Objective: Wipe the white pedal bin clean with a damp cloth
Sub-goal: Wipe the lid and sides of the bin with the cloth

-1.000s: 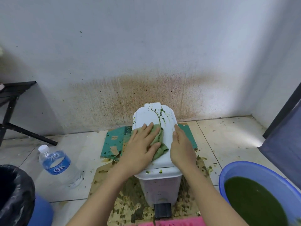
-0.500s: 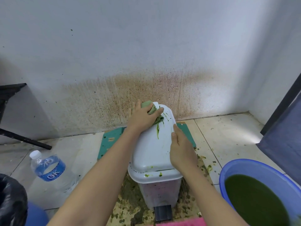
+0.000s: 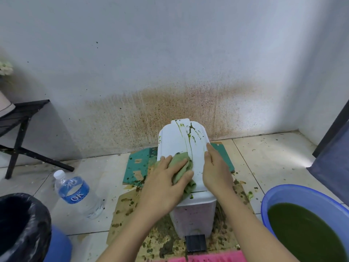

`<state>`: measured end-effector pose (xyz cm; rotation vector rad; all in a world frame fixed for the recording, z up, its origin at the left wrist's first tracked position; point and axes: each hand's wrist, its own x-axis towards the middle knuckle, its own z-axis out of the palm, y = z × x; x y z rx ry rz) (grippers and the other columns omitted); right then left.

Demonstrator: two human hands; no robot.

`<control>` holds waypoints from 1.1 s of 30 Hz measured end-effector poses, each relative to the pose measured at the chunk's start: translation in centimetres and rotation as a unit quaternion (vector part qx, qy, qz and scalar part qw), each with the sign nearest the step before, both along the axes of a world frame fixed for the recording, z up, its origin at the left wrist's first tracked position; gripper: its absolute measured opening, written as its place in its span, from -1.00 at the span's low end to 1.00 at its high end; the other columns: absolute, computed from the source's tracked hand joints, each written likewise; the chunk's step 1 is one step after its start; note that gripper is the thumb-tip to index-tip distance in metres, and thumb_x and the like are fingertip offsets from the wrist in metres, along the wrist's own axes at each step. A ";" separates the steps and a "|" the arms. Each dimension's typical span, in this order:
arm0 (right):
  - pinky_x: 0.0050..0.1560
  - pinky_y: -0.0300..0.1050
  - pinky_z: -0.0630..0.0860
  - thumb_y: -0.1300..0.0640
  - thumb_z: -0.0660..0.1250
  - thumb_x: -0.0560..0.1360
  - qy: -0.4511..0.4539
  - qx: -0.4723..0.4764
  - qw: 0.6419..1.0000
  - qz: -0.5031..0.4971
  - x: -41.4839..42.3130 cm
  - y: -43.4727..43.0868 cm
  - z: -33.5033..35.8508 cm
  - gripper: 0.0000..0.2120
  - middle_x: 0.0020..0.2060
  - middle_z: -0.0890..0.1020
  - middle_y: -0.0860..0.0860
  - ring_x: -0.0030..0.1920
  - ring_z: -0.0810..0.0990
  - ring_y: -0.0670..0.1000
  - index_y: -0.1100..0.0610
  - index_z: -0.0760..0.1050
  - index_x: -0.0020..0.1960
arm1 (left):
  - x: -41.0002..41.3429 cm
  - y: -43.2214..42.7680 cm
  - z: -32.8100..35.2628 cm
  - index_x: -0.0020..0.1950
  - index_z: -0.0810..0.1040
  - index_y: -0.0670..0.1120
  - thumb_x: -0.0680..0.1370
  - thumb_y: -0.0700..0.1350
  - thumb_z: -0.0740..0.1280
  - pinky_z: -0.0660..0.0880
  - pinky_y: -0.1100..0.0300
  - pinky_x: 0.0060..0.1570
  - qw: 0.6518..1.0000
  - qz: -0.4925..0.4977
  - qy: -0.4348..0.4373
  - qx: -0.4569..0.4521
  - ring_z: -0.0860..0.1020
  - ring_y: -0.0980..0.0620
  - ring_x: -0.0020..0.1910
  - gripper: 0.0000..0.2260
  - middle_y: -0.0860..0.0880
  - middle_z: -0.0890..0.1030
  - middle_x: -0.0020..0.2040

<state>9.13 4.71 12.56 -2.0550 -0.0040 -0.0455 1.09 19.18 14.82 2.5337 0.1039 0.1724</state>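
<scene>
1. Down on the tiled floor against the splattered wall, the white pedal bin (image 3: 171,140) stands on a stained sheet of cardboard (image 3: 126,208). Its black pedal (image 3: 195,242) faces the camera.
2. Lid is closed, with green drips running down the far half.
3. Left hand (image 3: 164,186) lies flat on the near left part of the lid, fingers pretty much straight and spread. It's pressing a bunched green cloth (image 3: 179,167) against the plastic. The thumb sits on the cloth's right side, and a bit of cloth hangs out past the palm toward the lid's front edge.
4. Right hand (image 3: 215,173) rests along the lid's right edge, thumb on top and fingers stretched forward along the side. It's open and holds nothing, just touching the bin.
5. The two hands are close together but not touching.
6. Other stuff around: a water bottle (image 3: 77,190) stands to the left, a blue basin (image 3: 283,192) of dark green liquid sits on the right, and a bucket lined with a black bag (image 3: 37,214) is at the lower left.
</scene>
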 end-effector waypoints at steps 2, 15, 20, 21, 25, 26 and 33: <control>0.35 0.06 0.31 -0.08 -0.05 0.68 0.002 0.000 1.000 0.001 0.0 0.0 0.0 -0.57 0.49 0.29 -0.21 0.47 0.28 -0.06 -0.13 0.20 0.54 | 1.9 -1.3 0.0 0.56 0.13 0.33 0.56 0.42 -0.03 -0.06 -0.09 0.56 0.998 0.043 0.028 0.045 -0.09 -0.01 0.63 -0.43 0.01 0.01 0.65; 0.42 -0.09 0.19 -0.04 -0.02 0.69 -0.022 0.023 0.999 0.000 0.7 -0.1 -0.9 -0.59 0.52 0.22 -0.22 0.52 0.14 -0.17 -0.14 0.23 0.52 | 18.2 0.4 1.0 0.58 0.27 0.05 0.69 -0.03 0.10 0.04 -0.15 0.52 0.996 0.006 0.003 0.093 0.18 -0.19 0.55 -0.57 -0.15 0.27 0.56; 0.38 -0.09 0.23 -0.04 -0.01 0.69 -0.017 0.042 0.999 -0.024 0.7 0.0 -1.2 -0.59 0.51 0.28 -0.19 0.50 0.21 -0.14 -0.09 0.25 0.52 | 7.8 0.0 -0.7 0.52 0.36 0.16 0.63 0.17 0.15 0.10 -0.08 0.54 0.993 -0.077 -0.072 0.046 0.18 0.03 0.53 -0.55 -0.01 0.33 0.54; 0.38 -0.07 0.25 -0.05 -0.02 0.68 -0.013 0.039 0.999 -0.030 0.6 0.0 -1.3 -0.58 0.50 0.29 -0.19 0.49 0.24 -0.12 -0.08 0.25 0.52 | 6.2 0.3 -1.0 0.52 0.34 0.22 0.59 0.26 0.10 0.07 -0.03 0.56 0.994 -0.069 -0.066 0.047 0.15 0.05 0.57 -0.51 0.02 0.29 0.57; 0.36 0.01 0.30 -0.08 -0.03 0.68 -0.002 0.034 0.999 -0.033 0.3 0.0 -1.1 -0.57 0.48 0.33 -0.17 0.46 0.31 -0.06 -0.05 0.26 0.52 | 8.4 1.3 -0.6 0.50 0.36 0.21 0.62 0.20 0.11 -0.06 0.00 0.52 0.996 -0.005 -0.044 0.081 0.21 -0.04 0.55 -0.56 -0.04 0.34 0.54; 0.36 0.01 0.30 -0.08 -0.03 0.68 -0.001 0.033 0.999 -0.030 0.3 0.0 -1.1 -0.56 0.48 0.34 -0.16 0.46 0.31 -0.05 -0.05 0.26 0.52 | 10.6 1.4 -0.3 0.51 0.36 0.15 0.65 0.13 0.12 -0.01 -0.05 0.50 0.994 0.020 -0.042 0.096 0.25 -0.09 0.51 -0.59 -0.10 0.36 0.50; 0.39 0.00 0.29 -0.10 -0.04 0.68 -0.001 0.038 0.999 -0.034 0.4 -0.2 -1.0 -0.55 0.48 0.33 -0.16 0.48 0.28 -0.06 -0.05 0.22 0.54 | 22.9 -0.8 0.9 0.60 0.21 0.04 0.70 0.06 0.00 -0.17 -0.22 0.54 0.987 0.107 0.042 0.116 0.05 -0.17 0.60 -0.55 -0.16 0.15 0.61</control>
